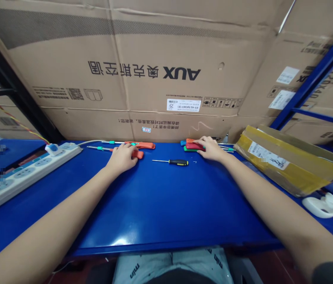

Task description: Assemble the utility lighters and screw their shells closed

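My left hand (121,159) is closed over an orange-handled tool (138,154) with a thin metal shaft that has a teal band and points left. Just behind it lies another tool with an orange handle (147,145). My right hand (212,150) is closed on a red-handled tool (194,146) in a small bunch, with a green handle (188,149), an orange handle (189,140) and a blue handle (183,143) around it. Thin shafts from this bunch stick out to the right. Between my hands a black and yellow screwdriver (178,162) lies flat, its tip to the left.
A white power strip (24,173) with a plug runs along the left of the blue table (166,205). On the right sit a taped cardboard box (290,165) and a white object (318,207). Large cardboard (142,47) stands upright behind, between metal frame posts.
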{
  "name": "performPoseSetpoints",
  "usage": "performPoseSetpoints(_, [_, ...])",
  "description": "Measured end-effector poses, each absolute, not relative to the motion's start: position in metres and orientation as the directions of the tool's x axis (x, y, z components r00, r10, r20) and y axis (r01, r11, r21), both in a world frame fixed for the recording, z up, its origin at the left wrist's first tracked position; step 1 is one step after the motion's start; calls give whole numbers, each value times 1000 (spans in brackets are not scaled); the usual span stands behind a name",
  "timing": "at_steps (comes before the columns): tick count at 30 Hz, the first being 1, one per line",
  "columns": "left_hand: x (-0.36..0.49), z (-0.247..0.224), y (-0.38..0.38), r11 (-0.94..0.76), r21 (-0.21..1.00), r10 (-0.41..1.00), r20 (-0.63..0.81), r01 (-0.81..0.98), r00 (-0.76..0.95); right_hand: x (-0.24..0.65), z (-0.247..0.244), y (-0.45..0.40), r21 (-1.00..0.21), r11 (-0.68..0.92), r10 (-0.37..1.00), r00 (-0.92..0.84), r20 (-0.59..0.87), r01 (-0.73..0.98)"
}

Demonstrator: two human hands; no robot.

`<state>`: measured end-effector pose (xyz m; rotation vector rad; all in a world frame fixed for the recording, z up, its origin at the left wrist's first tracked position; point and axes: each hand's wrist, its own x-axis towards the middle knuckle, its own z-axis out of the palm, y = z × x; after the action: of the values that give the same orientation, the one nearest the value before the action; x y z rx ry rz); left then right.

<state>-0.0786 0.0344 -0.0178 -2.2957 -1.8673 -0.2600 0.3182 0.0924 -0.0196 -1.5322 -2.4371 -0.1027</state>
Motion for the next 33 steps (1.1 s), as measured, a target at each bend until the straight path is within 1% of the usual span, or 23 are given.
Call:
performPoseSetpoints(6, [-78,-14,32,-206,-32,950,234,978,208,313,-16,83,-53,427,879,-401,260,903])
performPoseSetpoints(11, [-79,-16,33,-217,-32,955,201,976,219,308,-10,79,-78,413,877,-374,301,907])
performPoseSetpoints(16, [-86,-16,37,-263,-29,951,162,964,264,286,-4,61,-112,515,823,-453,342,850])
performPoseSetpoints(18, [-88,-14,38,-313,-22,941,133,950,313,274,-1,48,-134,615,759,-537,369,777])
performPoseSetpoints(21, [-88,-9,36,-404,13,912,83,914,402,255,2,25,-140,717,678,-638,365,683])
performPoseSetpoints(24, [-82,-5,28,-476,78,879,48,876,474,241,7,0,-178,781,622,-713,324,599])
performPoseSetpoints(28, [-68,-1,12,-521,144,852,34,841,522,230,9,-25,-236,793,610,-736,293,562])
performPoseSetpoints(33, [-51,-1,-2,-611,208,786,48,764,616,226,-8,-33,-316,770,636,-712,298,555])
